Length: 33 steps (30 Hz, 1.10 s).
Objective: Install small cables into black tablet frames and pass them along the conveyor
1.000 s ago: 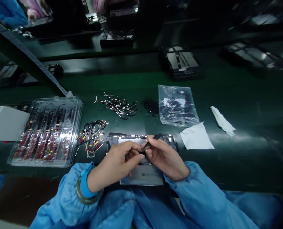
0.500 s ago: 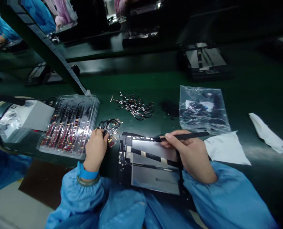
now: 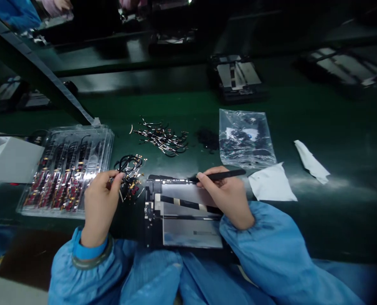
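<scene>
My left hand [image 3: 101, 201] is closed in a pinch on a thin black cable [image 3: 122, 162] at the edge of a small pile of cables with gold connectors [image 3: 133, 186]. Most of what lies between the fingertips is hidden. Black tweezers [image 3: 229, 174] are in my right hand [image 3: 228, 192], their tips pointing left over the top edge of an opened tablet [image 3: 191, 228]. The tablet lies in front of me, with its circuit parts, a striped dark ribbon and silvery plates exposed.
To the left stands a clear plastic tray [image 3: 108, 148] of small parts, beside a white box [image 3: 17, 163]. Behind are a heap of short cables [image 3: 163, 137], a clear bag [image 3: 248, 154] and white wipes [image 3: 272, 184]. More opened devices [image 3: 237, 74] sit farther back.
My left hand has drawn back slightly from the cable pile, its thumb and finger now pinched on a cable. The view has shifted to the right. My right hand still has the tweezers at the tablet's edge.
</scene>
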Tool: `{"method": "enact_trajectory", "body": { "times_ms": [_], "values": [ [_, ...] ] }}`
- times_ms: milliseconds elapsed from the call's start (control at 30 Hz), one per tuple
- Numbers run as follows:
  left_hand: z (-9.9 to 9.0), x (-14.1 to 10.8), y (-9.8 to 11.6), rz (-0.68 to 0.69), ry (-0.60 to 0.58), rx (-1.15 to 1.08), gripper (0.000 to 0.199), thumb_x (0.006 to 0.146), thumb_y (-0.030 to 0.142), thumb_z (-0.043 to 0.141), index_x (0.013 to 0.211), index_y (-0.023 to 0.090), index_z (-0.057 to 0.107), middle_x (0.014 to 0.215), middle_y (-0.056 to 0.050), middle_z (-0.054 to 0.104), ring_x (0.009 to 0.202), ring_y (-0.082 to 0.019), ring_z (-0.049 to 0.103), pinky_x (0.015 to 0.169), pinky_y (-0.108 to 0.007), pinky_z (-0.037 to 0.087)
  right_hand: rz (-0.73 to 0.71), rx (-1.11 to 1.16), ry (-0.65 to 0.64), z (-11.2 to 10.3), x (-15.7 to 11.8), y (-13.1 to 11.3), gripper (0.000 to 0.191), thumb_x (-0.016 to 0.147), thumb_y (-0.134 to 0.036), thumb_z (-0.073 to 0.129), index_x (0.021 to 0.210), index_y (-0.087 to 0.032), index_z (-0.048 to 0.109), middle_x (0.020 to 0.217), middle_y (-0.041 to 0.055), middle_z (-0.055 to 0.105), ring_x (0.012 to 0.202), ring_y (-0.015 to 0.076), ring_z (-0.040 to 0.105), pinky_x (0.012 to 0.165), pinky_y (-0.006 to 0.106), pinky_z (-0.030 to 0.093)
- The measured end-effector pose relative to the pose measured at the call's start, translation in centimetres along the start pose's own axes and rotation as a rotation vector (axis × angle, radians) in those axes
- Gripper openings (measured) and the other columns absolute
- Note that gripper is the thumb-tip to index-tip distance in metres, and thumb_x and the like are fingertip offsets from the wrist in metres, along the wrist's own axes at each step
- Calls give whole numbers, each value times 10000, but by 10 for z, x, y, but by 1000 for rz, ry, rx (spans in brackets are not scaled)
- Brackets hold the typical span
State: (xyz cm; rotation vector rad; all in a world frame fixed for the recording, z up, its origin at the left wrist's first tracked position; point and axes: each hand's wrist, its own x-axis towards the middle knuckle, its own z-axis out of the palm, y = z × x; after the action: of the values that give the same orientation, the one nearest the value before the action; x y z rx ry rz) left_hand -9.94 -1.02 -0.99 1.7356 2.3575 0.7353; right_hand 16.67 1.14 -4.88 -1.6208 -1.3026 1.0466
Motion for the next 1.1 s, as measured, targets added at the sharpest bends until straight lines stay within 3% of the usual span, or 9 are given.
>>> {"method": "enact_trajectory", "body": {
  "times_ms": [133, 233, 433, 533, 633, 700, 833, 1000, 1100],
  "values": [
    [0, -2, 8, -137, 12, -332, 210, 795, 418, 621, 828, 212, 643, 667, 27, 610, 573, -114, 492, 580, -241, 381, -107, -141, 33, 1, -1, 0, 252, 755, -472, 616, 731, -225, 569, 645, 12, 642, 595, 175, 626, 605, 299, 471],
    [2, -2, 19, -223, -115, -756, 239, 766, 421, 665, 802, 191, 609, 698, 25, 614, 500, -61, 413, 498, -199, 343, -89, -74, 69, -2, -3, -1, 259, 758, -472, 627, 713, -224, 563, 621, 3, 628, 594, 169, 618, 616, 295, 473],
    [14, -13, 53, -416, -867, -1366, 412, 675, 511, 737, 716, 154, 536, 540, 78, 431, 360, 6, 224, 353, -145, 184, -93, 335, -78, -12, -12, -17, 235, 867, -400, 510, 920, -218, 649, 990, 46, 677, 800, 162, 620, 722, 307, 496],
    [23, -23, 68, -489, -1213, -1449, 431, 663, 525, 740, 720, 156, 524, 538, 86, 385, 348, 14, 165, 338, -142, 155, -36, 287, -311, -9, -19, -35, 287, 827, -415, 573, 1019, -219, 659, 881, 31, 686, 697, 142, 596, 646, 279, 483],
    [28, -31, 78, -556, -1355, -1461, 426, 661, 526, 738, 715, 159, 528, 529, 84, 366, 354, 5, 167, 340, -151, 144, -16, 343, -427, 0, -21, -48, 248, 756, -433, 652, 835, -199, 667, 686, 5, 650, 616, 130, 579, 589, 256, 472],
    [29, -35, 80, -541, -1309, -1441, 414, 663, 525, 735, 715, 156, 555, 534, 73, 405, 369, -2, 201, 354, -161, 170, 9, 379, -401, 4, -21, -51, 247, 737, -439, 668, 721, -196, 628, 596, -12, 615, 557, 118, 559, 554, 245, 463],
    [29, -38, 79, -359, -1011, -1231, 347, 708, 484, 708, 768, 148, 647, 660, 14, 584, 459, -31, 350, 431, -178, 280, -57, 206, -218, 3, -22, -46, 216, 775, -400, 638, 689, -205, 603, 573, -11, 618, 506, 115, 551, 499, 237, 451],
    [30, -43, 77, -128, -758, -985, 245, 808, 374, 599, 889, 159, 681, 753, -23, 665, 623, -114, 548, 572, -223, 431, -768, -328, -56, -6, -34, -35, 153, 860, -159, 535, 924, -193, 670, 839, 56, 705, 768, 157, 644, 701, 259, 508],
    [30, -47, 77, 120, -589, -802, 173, 861, 252, 517, 875, 176, 671, 837, -35, 674, 750, -138, 599, 693, -242, 465, -1006, -620, -25, -5, -40, -30, 261, 872, -80, 477, 1068, -110, 646, 914, 113, 708, 792, 184, 642, 701, 286, 500]
  ]
}}
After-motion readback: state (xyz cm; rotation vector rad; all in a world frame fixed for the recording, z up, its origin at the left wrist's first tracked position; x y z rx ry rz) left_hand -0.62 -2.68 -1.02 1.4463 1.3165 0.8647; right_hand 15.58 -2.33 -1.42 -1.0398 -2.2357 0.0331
